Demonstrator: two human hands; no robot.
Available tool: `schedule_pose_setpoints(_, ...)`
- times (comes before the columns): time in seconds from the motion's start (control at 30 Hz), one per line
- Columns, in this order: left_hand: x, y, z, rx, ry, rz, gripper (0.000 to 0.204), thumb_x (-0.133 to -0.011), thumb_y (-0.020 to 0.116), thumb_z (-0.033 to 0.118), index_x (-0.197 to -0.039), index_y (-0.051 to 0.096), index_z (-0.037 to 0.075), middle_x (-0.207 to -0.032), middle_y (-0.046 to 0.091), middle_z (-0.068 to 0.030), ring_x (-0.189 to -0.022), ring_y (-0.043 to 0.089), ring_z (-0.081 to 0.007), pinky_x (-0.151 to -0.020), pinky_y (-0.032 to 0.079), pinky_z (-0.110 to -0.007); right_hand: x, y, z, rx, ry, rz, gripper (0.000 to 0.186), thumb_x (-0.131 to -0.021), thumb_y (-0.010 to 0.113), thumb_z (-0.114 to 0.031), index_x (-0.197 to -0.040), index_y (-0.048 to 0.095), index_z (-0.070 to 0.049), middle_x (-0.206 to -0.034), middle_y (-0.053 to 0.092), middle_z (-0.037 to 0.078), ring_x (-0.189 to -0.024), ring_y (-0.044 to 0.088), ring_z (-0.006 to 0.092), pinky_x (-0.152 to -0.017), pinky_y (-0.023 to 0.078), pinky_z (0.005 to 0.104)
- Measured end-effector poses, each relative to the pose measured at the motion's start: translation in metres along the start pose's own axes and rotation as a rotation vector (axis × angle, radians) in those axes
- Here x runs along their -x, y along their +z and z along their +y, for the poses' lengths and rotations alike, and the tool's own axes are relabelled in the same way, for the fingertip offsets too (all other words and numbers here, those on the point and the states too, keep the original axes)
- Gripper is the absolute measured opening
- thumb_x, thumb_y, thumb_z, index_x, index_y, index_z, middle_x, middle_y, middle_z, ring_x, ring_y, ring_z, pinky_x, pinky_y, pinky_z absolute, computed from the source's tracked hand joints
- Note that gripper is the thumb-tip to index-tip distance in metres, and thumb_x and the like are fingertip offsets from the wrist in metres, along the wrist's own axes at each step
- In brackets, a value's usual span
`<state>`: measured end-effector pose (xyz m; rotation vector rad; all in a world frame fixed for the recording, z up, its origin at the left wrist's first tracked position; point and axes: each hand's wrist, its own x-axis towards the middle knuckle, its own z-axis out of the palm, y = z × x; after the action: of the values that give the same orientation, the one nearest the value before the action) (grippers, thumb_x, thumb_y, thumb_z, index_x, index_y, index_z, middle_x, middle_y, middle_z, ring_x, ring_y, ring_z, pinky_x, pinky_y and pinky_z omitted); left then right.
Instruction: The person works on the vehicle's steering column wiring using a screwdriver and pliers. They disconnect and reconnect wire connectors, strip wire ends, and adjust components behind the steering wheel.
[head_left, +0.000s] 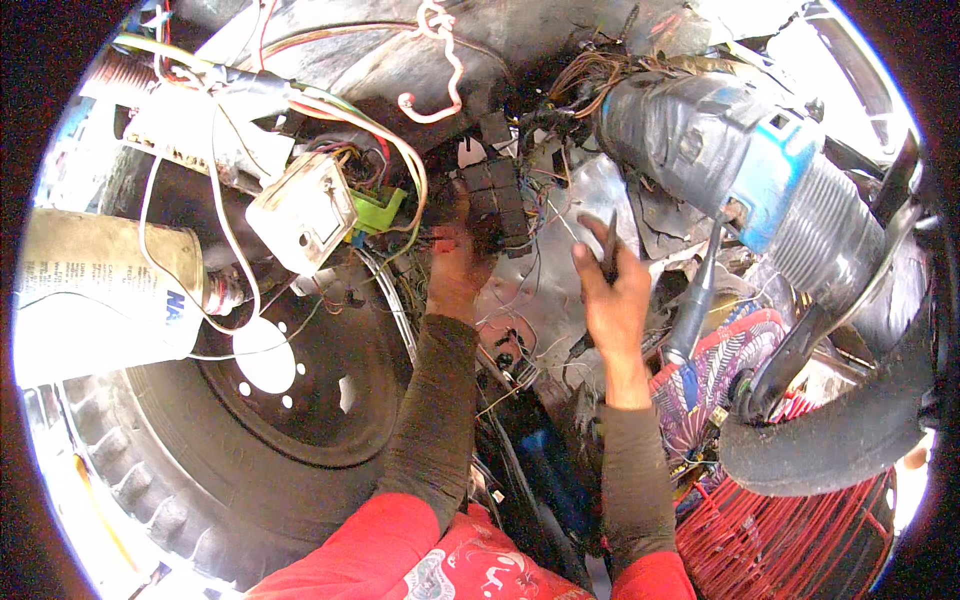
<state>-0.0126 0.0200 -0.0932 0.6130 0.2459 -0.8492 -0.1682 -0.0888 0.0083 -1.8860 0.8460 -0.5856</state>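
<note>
Black plug block [497,200] just above left hand [455,270], fingers closed on its wires, right hand [612,290] gripping a thin dark tool [609,248].

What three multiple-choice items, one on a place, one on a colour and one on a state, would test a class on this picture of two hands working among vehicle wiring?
1. Where does the tyre lie in the view?
A. lower left
B. upper right
C. top centre

2. What colour is the plastic piece beside the dirty white connector box?
A. orange
B. bright green
C. purple

3. What is the state of the right hand?
A. flat and empty
B. closed around a thin dark tool
C. resting on the tyre

Answers:
1 A, the black wheel fills the lower left, under the left forearm.
2 B, the piece is bright green against the white box.
3 B, the fingers wrap a thin dark tool, while the left hand reaches into the black connector block.
</note>
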Motion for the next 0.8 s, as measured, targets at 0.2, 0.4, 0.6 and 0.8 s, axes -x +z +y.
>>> schedule_pose_setpoints(0.2, -0.011, 0.002, 0.006, 0.022, 0.071, 0.015, 0.057, -0.103, 0.06, 0.046, -0.143, 0.051, 0.006, -0.133, 0.064, -0.0102, -0.115, 0.062, -0.0271, -0.098, 0.049, -0.039, 0.088, -0.053, 0.0, 0.324, 0.054, -0.111, 0.034, -0.092, 0.073, -0.016, -0.121, 0.069, 0.0, -0.096, 0.073, 0.015, -0.09, 0.07, 0.0235, -0.085, 0.052, 0.0355)
schedule_pose_setpoints(0.4, -0.019, 0.01, 0.013, 0.008, 0.119, -0.003, 0.059, -0.104, 0.058, 0.046, -0.144, 0.051, 0.004, -0.136, 0.063, -0.011, -0.12, 0.06, -0.0284, -0.103, 0.047, -0.039, 0.158, -0.14, 0.012, 0.627, 0.238, 0.155, 0.034, -0.088, 0.078, -0.022, -0.113, 0.07, -0.001, -0.099, 0.071, 0.014, -0.093, 0.067, 0.0253, -0.09, 0.051, 0.037)
schedule_pose_setpoints(0.6, -0.019, 0.017, 0.015, -0.012, 0.15, -0.008, 0.06, -0.104, 0.056, 0.047, -0.144, 0.05, 0.002, -0.14, 0.061, -0.0118, -0.124, 0.058, -0.0298, -0.108, 0.044, -0.038, 0.182, -0.241, 0.047, 0.876, 0.446, 0.379, 0.048, -0.086, 0.078, -0.021, -0.124, 0.062, 0.005, -0.12, 0.064, 0.022, -0.115, 0.062, 0.0394, -0.101, 0.048, 0.0444)
schedule_pose_setpoints(0.8, -0.007, 0.011, -0.007, -0.199, 0.221, -0.012, 0.062, -0.105, 0.054, 0.048, -0.145, 0.05, 0.001, -0.143, 0.06, -0.0126, -0.129, 0.057, -0.0312, -0.113, 0.041, -0.038, 0.195, -0.252, 0.085, 0.952, 0.414, 0.421, 0.04, -0.091, 0.073, -0.022, -0.122, 0.06, -0.001, -0.116, 0.06, 0.022, -0.112, 0.059, 0.0425, -0.097, 0.047, 0.0494)
